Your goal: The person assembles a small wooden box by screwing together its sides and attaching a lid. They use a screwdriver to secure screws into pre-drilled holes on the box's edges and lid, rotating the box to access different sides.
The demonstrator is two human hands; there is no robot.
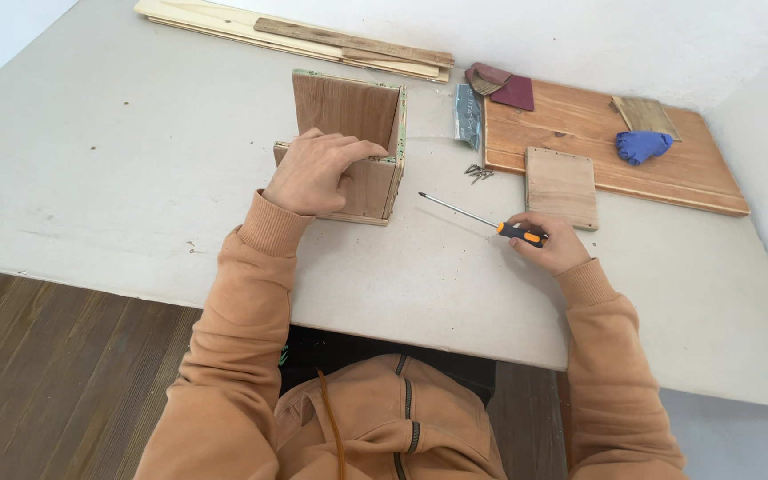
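- We press our left hand (pixel 313 173) flat-curled on the wooden box (pixel 348 147), mid worktop (pixel 117 160).
- Our right hand (pixel 555 244) clamps the screwdriver (pixel 482 222); its shaft points far-left toward the box.
- Screws (pixel 477 172) lie between, farther back.

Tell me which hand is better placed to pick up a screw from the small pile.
Right, probably. The right hand lies nearer the small pile of dark metal screws, though it holds the orange-and-black-handled screwdriver. The left hand is pressed on the open brown wooden box.
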